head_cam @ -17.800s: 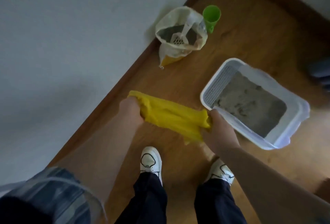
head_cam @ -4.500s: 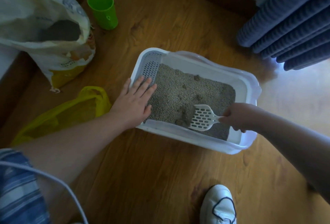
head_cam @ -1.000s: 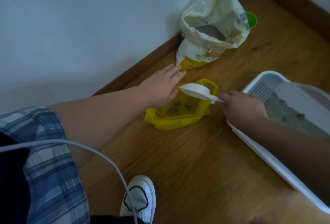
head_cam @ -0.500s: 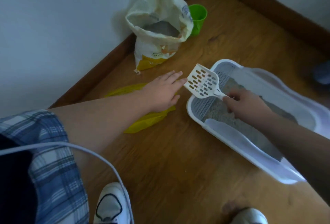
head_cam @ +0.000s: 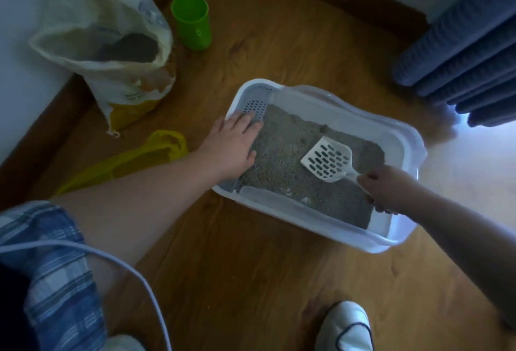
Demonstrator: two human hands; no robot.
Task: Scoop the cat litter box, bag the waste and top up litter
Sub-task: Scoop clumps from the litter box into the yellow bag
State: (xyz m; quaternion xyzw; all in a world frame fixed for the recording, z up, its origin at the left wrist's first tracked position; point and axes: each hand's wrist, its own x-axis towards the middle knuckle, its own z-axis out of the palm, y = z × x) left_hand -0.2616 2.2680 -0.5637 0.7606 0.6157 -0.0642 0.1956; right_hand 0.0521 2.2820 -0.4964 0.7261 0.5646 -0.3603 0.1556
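Observation:
A white litter box (head_cam: 360,116) full of grey litter (head_cam: 282,152) lies on the wooden floor. My left hand (head_cam: 231,146) rests flat on its left rim, fingers straight over the perforated corner. My right hand (head_cam: 386,188) grips the handle of a white slotted scoop (head_cam: 326,159), whose empty head hovers just above the litter. A yellow waste bag (head_cam: 131,159) lies on the floor left of the box, partly behind my left forearm. An open cream litter sack (head_cam: 111,40) stands at the back left.
A green cup (head_cam: 192,25) stands beside the sack near the baseboard. Blue curtains (head_cam: 463,43) hang at the right. My white shoe (head_cam: 346,325) is on the floor at the bottom. A white cable (head_cam: 125,269) crosses my left sleeve.
The scoop has moved from above the yellow bag back over the litter in the box. My left hand left the bag and now rests on the box's left rim.

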